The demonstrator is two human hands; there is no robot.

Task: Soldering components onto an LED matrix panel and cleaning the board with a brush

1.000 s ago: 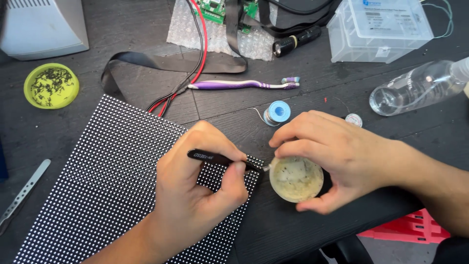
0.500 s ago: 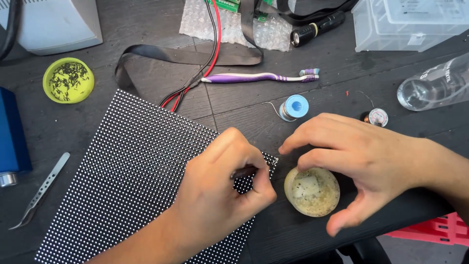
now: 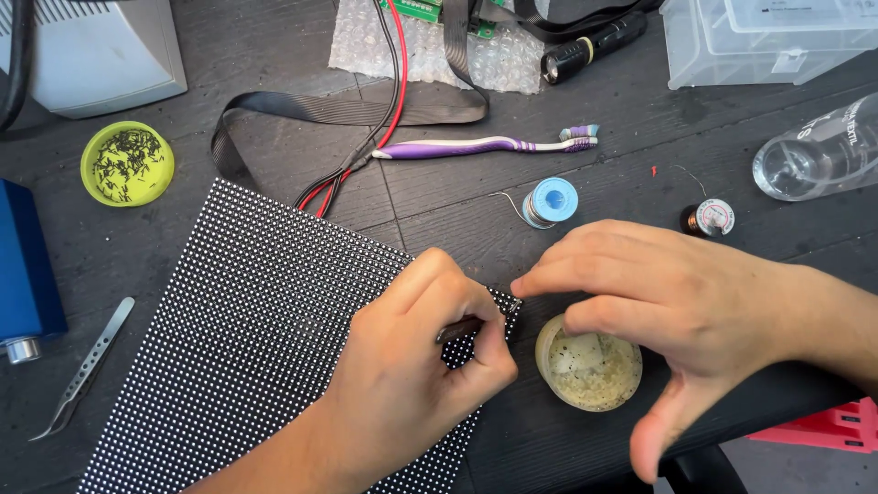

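My left hand [image 3: 416,375] grips a thin dark tool [image 3: 460,328], resting over the right corner of a black panel covered in small white dots [image 3: 247,348]. My right hand [image 3: 668,306] hovers with spread fingers over a small round tin of pale yellowish paste [image 3: 590,366]. Its index fingertip reaches the panel's corner, and the thumb hangs below the tin. The tool's tip is hidden behind my left fingers.
A blue solder spool [image 3: 549,201], a purple toothbrush [image 3: 476,146], a smaller spool [image 3: 709,218], a clear bottle [image 3: 819,155], a plastic box [image 3: 768,32], a torch [image 3: 590,46], a yellow-green dish of dark bits [image 3: 126,163], metal tweezers [image 3: 82,370], a blue device [image 3: 26,274], red and black wires [image 3: 352,165].
My right hand let go of the paste tin and lifted above it with fingers spread. My left hand drew the tool from the tin back onto the panel's corner.
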